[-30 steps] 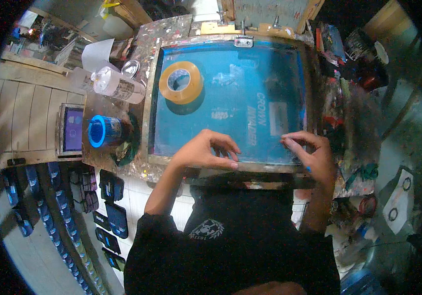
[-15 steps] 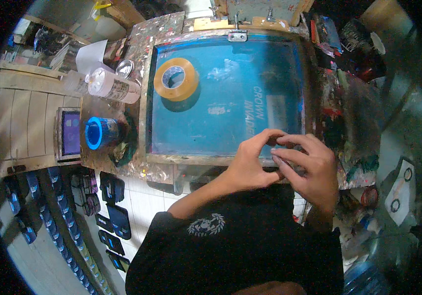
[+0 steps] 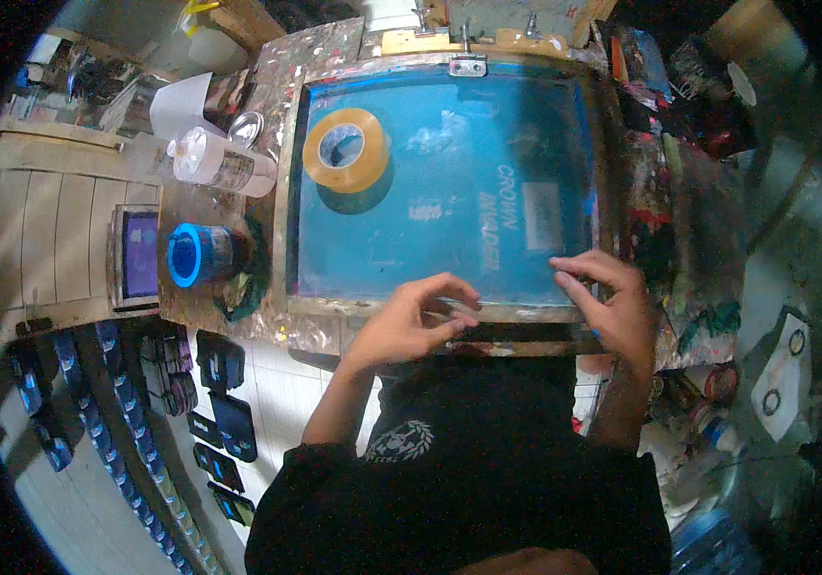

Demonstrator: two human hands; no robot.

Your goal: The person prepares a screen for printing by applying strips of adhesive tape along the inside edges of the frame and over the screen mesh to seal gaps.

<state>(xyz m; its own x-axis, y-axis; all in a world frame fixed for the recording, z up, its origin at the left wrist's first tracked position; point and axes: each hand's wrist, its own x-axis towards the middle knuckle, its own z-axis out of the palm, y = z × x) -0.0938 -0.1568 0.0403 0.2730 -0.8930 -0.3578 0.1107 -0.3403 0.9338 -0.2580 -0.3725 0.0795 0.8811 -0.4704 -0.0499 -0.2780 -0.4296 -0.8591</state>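
A screen-printing frame point(image 3: 293, 225) with blue mesh point(image 3: 401, 249) lies in front of me, with pale lettering and a light rectangle towards its right side. My left hand point(image 3: 414, 321) is over the near edge of the frame, its fingers curved and apart from the thumb, with nothing visible in them. Over the near right corner, my right hand point(image 3: 612, 299) has thumb and forefinger closed in a pinch. Whatever they hold, if anything, is too small to make out. A roll of clear yellowish packing tape point(image 3: 370, 172) rests at the mesh's far left.
A metal hinge clamp point(image 3: 468, 66) grips the frame's far edge. On the left of the paint-stained bench point(image 3: 272, 331) are a white bottle point(image 3: 238, 171), a blue tape roll point(image 3: 184, 256) and a round metal lid point(image 3: 246, 127). Several dark printed pieces point(image 3: 231, 427) lie below left.
My hands, close together at the frame's near right, have moved apart. The left has gone left, while the right has stayed near the corner, its fingers now drawn into a pinch.
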